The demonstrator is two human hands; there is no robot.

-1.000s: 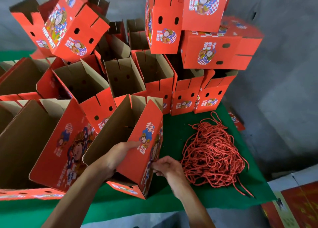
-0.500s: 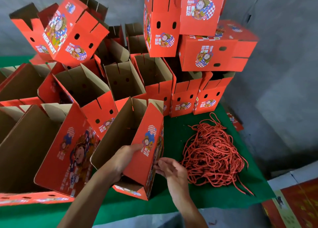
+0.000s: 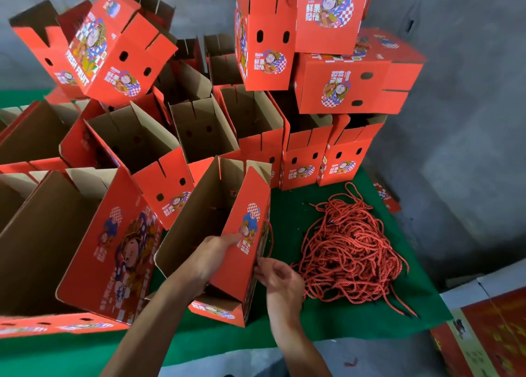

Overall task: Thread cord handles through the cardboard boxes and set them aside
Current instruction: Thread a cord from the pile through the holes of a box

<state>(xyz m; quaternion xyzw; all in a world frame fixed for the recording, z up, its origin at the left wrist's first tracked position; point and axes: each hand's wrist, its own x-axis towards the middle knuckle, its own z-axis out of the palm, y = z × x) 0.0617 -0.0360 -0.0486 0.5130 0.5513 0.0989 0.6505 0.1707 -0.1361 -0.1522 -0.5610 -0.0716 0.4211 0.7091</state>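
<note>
Open red box [image 3: 227,234] sits tilted on the green table [image 3: 299,322], front center. Left hand [image 3: 209,258] grips its near wall, thumb outside on the print, the other fingers hidden inside. Right hand [image 3: 280,278] is at the box's right side, fingertips pinched together on a red cord [image 3: 270,234] looped against that side. Cord pile [image 3: 350,251] lies just right. More red boxes [image 3: 327,72] are stacked behind.

My only view is the head camera, looking forward and steeply down at the green table [image 3: 284,334]. It sits close (wide-angle, edges bowed), both forearms entering from below.
</note>
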